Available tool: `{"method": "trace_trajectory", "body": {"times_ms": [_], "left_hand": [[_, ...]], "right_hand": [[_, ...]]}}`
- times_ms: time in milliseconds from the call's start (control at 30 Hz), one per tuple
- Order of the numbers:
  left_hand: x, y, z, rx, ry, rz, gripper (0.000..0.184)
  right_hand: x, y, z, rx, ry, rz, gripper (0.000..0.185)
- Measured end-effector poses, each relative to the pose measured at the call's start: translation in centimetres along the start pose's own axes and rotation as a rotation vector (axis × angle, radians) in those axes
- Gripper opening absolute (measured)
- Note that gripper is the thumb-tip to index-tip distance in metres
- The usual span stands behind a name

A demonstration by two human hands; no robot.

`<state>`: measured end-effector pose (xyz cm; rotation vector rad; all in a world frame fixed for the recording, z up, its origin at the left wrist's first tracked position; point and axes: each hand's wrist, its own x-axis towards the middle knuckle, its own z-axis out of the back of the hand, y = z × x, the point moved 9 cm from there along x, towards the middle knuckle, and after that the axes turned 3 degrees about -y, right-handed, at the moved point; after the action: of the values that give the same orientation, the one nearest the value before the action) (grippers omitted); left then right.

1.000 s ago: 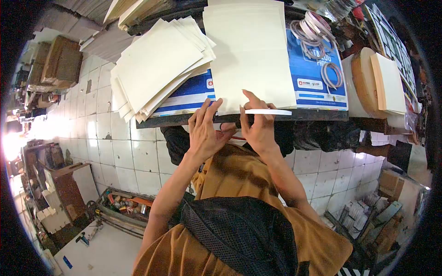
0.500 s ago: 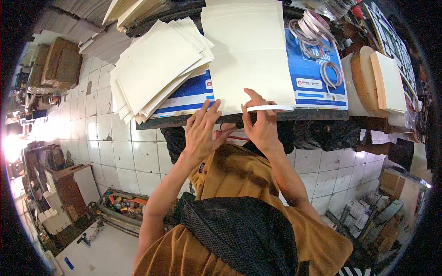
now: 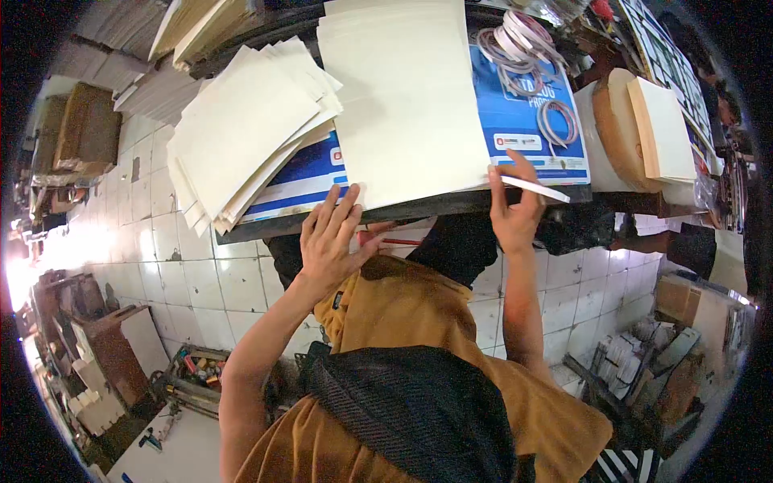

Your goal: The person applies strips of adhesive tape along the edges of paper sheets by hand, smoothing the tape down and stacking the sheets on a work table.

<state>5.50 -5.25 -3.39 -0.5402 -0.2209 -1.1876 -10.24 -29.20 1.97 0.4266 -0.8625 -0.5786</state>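
Cream paper sheets point(image 3: 403, 105) lie stacked at the middle of the table, over a blue printed sheet point(image 3: 523, 113). My left hand point(image 3: 330, 241) rests with fingers spread at the lower left corner of the cream sheets and holds nothing. At their lower right corner is my right hand point(image 3: 518, 205), its fingers closed on a roll of white tape point(image 3: 535, 189), seen edge-on. Whether a strip of tape runs along the paper's front edge cannot be made out.
A fanned pile of cream sheets point(image 3: 241, 129) lies on the left. Tape rolls point(image 3: 523, 40) and a loose one point(image 3: 557, 125) sit at the right. Beyond them stands a paper block point(image 3: 664, 129) beside a round wooden piece point(image 3: 616, 129). Boxes point(image 3: 88, 129) stand far left.
My right hand has moved right with the white roll, from the middle of the paper's front edge to its right corner. The view has shifted, and my left hand stays near the left corner.
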Motion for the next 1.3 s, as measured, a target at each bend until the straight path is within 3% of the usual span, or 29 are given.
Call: {"method": "trace_trajectory", "body": {"times_ms": [500, 600, 733, 767, 867, 933, 1000, 1167, 1267, 1300], "left_hand": [[0.0, 0.0, 0.0, -0.017, 0.048, 0.033, 0.06], [0.9, 0.4, 1.5, 0.124, 0.118, 0.144, 0.058], [5.5, -0.9, 3.3, 0.105, -0.014, 0.233, 0.054], [7.2, -3.2, 2.4, -0.127, 0.026, 0.212, 0.058], [8.5, -7.2, -3.1, -0.037, 0.136, 0.056, 0.053], [8.7, -7.4, -3.9, -0.018, 0.124, 0.074, 0.051], [8.8, -7.5, -4.3, -0.015, 0.145, 0.105, 0.054], [9.1, -8.0, -4.9, -0.006, 0.168, 0.184, 0.057], [9.3, -8.2, -5.2, 0.001, 0.179, 0.216, 0.059], [9.3, -8.2, -5.3, 0.003, 0.181, 0.219, 0.06]], "right_hand": [[-1.0, 0.4, -1.4, -0.187, 0.064, 0.113, 0.032], [-1.1, 1.3, -1.4, -0.188, 0.041, 0.115, 0.033], [-2.6, 4.0, -2.4, -0.084, 0.043, 0.025, 0.031], [-2.8, 4.5, -2.8, -0.067, 0.046, -0.002, 0.031], [-2.9, 4.2, -2.0, 0.167, 0.033, -0.146, 0.029], [-3.8, 2.1, -0.8, 0.418, -0.024, -0.348, 0.029], [-4.1, 0.3, 1.5, 0.423, -0.084, -0.444, 0.03], [-3.8, 0.1, 2.3, 0.06, 0.016, -0.4, 0.038], [-4.1, -0.4, 1.3, 0.22, -0.004, -0.397, 0.033], [-3.8, 0.3, 1.4, 0.145, 0.0, -0.283, 0.032]]}}
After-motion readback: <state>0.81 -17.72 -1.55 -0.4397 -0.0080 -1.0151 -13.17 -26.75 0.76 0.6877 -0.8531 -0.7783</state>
